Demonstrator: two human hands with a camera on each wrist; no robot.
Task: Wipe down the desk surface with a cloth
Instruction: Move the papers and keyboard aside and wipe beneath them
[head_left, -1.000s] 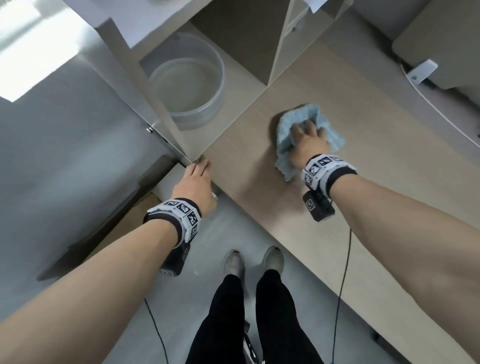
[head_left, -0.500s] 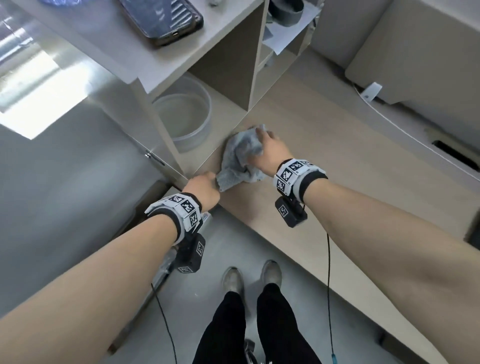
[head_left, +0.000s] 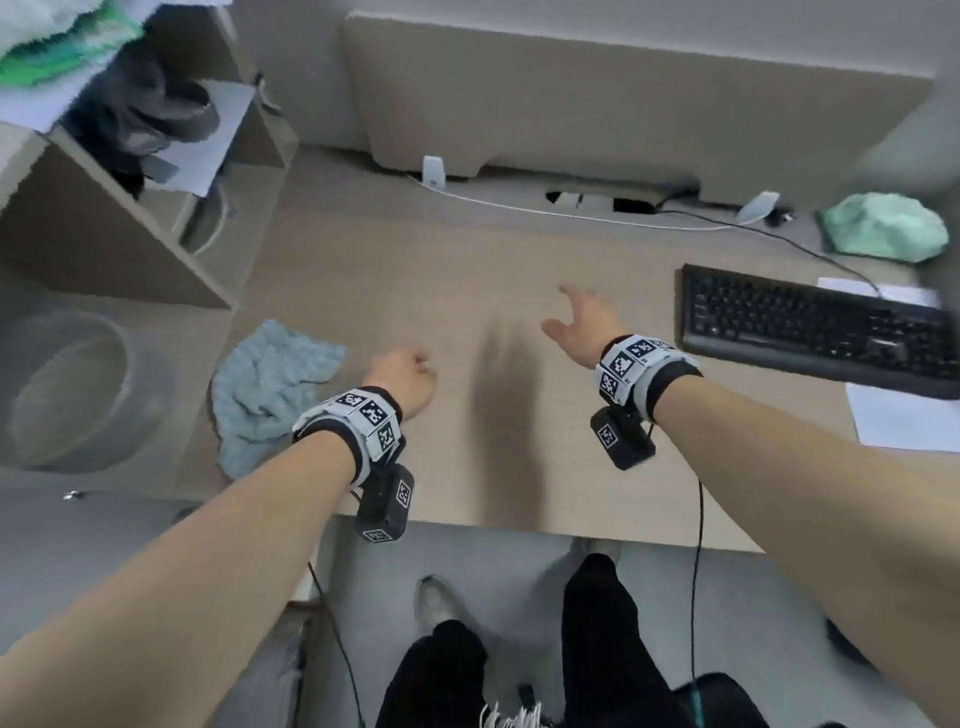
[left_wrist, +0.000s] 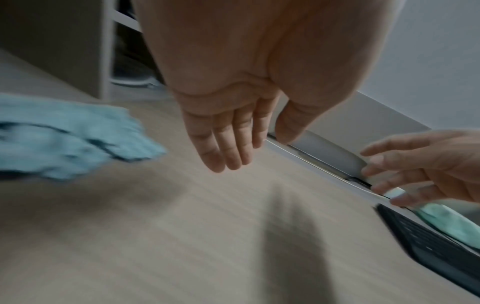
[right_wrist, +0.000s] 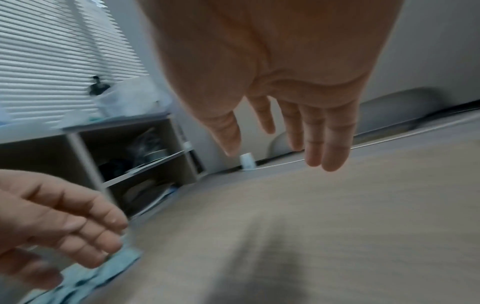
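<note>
Soft, even daylight is filling the room, and all three views are smearing with motion.

From the head view, a long shadow is falling across the desk (head_left: 467, 270) toward 6 o'clock, between the left hand (head_left: 402, 382) and the right hand (head_left: 582, 325). Edges are bowing outward, and the corner at 2 o'clock is washing into blur. In the left wrist view the cloth (left_wrist: 64, 142) at 9 o'clock is streaking. In the right wrist view the blinds (right_wrist: 52, 55) at 10 o'clock are glowing pale, and the near desk is lying out of focus under a grey shadow.
</note>
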